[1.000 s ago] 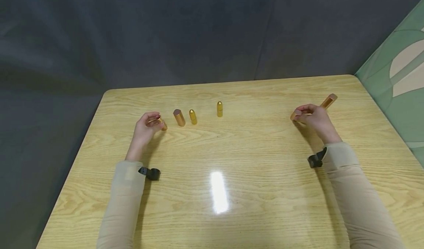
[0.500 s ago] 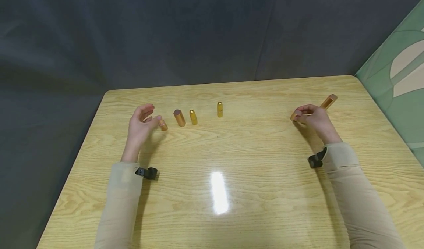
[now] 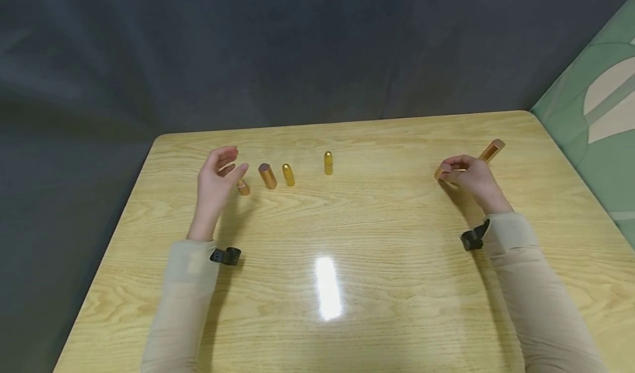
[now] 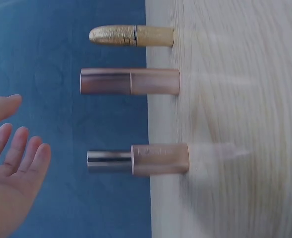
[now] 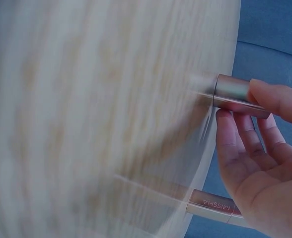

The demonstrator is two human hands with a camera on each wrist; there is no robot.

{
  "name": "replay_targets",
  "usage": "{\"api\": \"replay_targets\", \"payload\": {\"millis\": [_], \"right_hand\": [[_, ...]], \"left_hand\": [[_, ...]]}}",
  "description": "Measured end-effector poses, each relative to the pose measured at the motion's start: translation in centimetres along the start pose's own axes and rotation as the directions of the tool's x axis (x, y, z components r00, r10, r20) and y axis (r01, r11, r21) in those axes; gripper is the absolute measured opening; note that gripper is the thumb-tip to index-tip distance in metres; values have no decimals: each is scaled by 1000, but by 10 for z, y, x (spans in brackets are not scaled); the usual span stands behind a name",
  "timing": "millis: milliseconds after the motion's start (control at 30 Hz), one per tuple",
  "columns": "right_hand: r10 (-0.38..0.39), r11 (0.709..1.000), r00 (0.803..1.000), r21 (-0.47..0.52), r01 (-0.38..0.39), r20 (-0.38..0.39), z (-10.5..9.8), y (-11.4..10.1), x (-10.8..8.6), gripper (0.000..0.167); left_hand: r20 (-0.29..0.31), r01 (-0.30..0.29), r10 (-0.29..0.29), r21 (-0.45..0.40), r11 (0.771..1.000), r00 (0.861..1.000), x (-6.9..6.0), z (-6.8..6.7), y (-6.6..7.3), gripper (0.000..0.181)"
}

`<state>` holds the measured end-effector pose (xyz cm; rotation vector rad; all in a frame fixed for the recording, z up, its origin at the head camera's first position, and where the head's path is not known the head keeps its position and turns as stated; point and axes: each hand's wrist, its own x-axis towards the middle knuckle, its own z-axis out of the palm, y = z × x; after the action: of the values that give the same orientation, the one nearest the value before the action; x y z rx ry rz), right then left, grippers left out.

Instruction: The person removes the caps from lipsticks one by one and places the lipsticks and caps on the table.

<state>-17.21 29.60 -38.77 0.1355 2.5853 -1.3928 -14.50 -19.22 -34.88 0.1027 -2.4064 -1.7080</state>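
My left hand [image 3: 216,183] hovers beside an uncapped copper lipstick [image 4: 160,159], its fingers relaxed and holding nothing. The lipstick stands upright, its silvery inner tube bare. In the left wrist view, a gap separates the hand from it. Right of it stand a capped copper lipstick [image 3: 267,176] and a gold, round-topped lipstick [image 3: 289,174]. On the table's right side, my right hand [image 3: 472,179] pinches a short copper piece that looks like a lipstick cap [image 5: 239,95] between thumb and fingers. Its lower end is at or near the tabletop.
Another copper lipstick [image 3: 491,150], lettered MISSHA in the right wrist view, stands behind my right hand. A second gold lipstick [image 3: 329,163] stands near the middle of the wooden table [image 3: 387,241]. A dark curtain [image 3: 297,48] hangs behind the far edge.
My left hand has let go of the uncapped lipstick, opened its fingers and risen away from it. My right hand keeps its pinch in the same place.
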Motion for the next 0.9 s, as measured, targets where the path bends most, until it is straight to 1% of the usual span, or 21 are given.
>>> {"api": "replay_targets", "payload": {"millis": [100, 200, 300, 467, 600, 733, 900], "right_hand": [[1, 1000, 1000, 10, -1, 4, 1, -1, -1, 41], [6, 1000, 1000, 16, -7, 9, 1, -1, -2, 41], [6, 1000, 1000, 28, -6, 12, 1, -2, -2, 44], [-3, 999, 1000, 49, 2, 8, 2, -2, -1, 47], [5, 999, 1000, 45, -5, 9, 3, -1, 0, 48], [14, 1000, 1000, 28, -15, 21, 2, -1, 0, 49], [15, 1000, 999, 26, -16, 28, 2, -2, 0, 49]], "left_hand": [[51, -21, 18, 65, 998, 999, 0, 6, 2, 44], [103, -45, 32, 128, 991, 994, 0, 13, 1, 43], [143, -58, 35, 166, 984, 989, 2, 19, 1, 43], [176, -73, 35, 212, 974, 984, 5, 25, 1, 41], [207, -72, 21, 242, 968, 978, 6, 28, 1, 41], [224, -55, -6, 266, 962, 974, 7, 29, 0, 42], [238, -42, -26, 279, 959, 971, 8, 29, -1, 42]]}}
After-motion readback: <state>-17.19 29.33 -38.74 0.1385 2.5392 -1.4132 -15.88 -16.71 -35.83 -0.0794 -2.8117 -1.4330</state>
